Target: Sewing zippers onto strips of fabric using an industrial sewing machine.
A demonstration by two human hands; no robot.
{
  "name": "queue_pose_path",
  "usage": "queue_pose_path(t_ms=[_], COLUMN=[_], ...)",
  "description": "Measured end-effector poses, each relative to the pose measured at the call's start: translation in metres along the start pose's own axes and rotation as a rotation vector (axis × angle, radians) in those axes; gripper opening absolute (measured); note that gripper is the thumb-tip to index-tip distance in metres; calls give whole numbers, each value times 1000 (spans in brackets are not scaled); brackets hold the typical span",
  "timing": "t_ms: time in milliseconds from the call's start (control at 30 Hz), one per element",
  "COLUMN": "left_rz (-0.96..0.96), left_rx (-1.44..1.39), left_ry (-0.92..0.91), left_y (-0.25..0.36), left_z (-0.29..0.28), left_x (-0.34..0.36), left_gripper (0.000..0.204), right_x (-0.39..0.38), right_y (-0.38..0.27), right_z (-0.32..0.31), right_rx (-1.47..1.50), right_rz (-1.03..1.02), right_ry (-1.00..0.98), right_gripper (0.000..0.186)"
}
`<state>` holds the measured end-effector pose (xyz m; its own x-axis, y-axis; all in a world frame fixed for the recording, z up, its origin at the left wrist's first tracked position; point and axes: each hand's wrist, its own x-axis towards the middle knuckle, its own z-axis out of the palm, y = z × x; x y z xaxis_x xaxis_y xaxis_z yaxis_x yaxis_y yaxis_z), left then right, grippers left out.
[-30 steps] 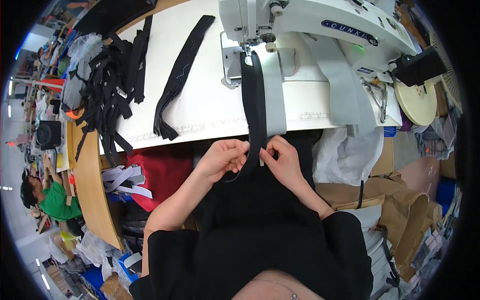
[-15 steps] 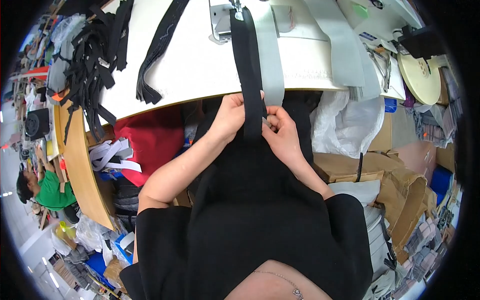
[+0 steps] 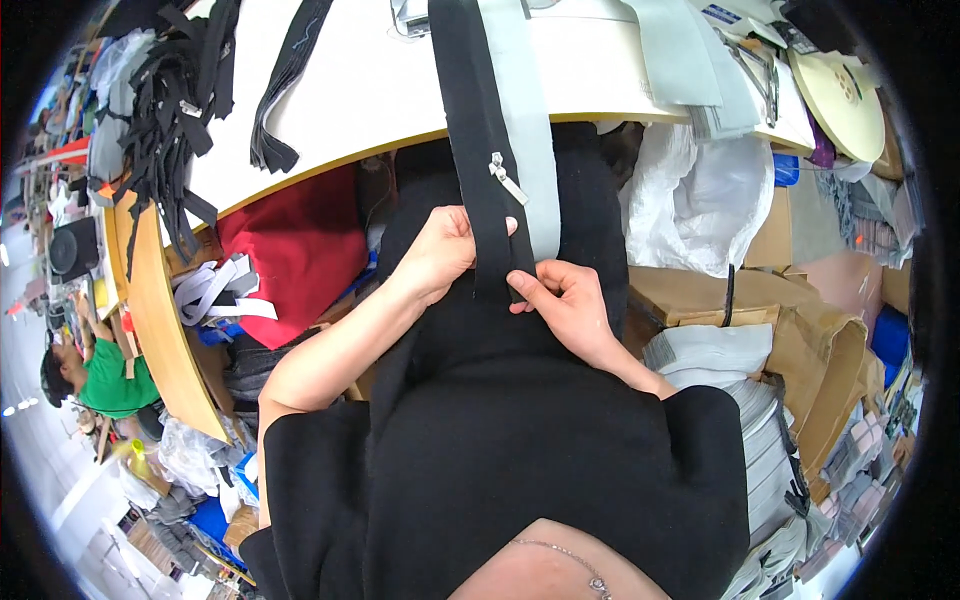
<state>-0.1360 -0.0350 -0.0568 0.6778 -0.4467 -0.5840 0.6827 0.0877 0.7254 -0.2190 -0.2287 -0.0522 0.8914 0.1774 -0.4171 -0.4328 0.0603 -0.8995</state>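
A long black zipper tape [image 3: 470, 120] runs down from the sewing machine's plate [image 3: 410, 18] past the table edge into my lap, beside a pale grey strip [image 3: 535, 150]. A silver zipper pull [image 3: 505, 180] lies on the tape just above my fingers. My left hand [image 3: 440, 255] is closed on the tape's left side, some fingertips hidden behind it. My right hand [image 3: 560, 305] pinches the tape's lower right edge between thumb and curled fingers, a little lower.
Black zipper strips [image 3: 160, 120] heap on the white table [image 3: 350, 100]; grey fabric [image 3: 680, 70] lies at right. Below are a red cloth [image 3: 290, 240], white plastic bag [image 3: 690, 200] and cardboard [image 3: 820, 380]. A co-worker in green [image 3: 110, 380] is at far left.
The view has tipped, so table and machine sit higher in it. My hands have shifted along the tape, and a silver zipper pull now shows on it above them.
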Motion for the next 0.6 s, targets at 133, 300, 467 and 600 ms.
queue_pose_path(t_ms=[133, 300, 467, 600], left_rz=[88, 28, -12, -50], left_rx=[44, 11, -89, -150], left_ry=[35, -10, -21, -32], left_y=[-3, -5, -5, -3], left_z=[12, 8, 5, 9], left_x=[-10, -8, -11, -12], left_gripper=[14, 14, 13, 15], right_x=[-3, -9, -14, -13], right_y=[-11, -4, -13, 4], right_z=[0, -8, -12, -16], right_rx=[-271, -557, -911, -1052], right_rz=[0, -180, -993, -1095], right_ry=[15, 50, 274, 232], right_gripper=[40, 35, 52, 49])
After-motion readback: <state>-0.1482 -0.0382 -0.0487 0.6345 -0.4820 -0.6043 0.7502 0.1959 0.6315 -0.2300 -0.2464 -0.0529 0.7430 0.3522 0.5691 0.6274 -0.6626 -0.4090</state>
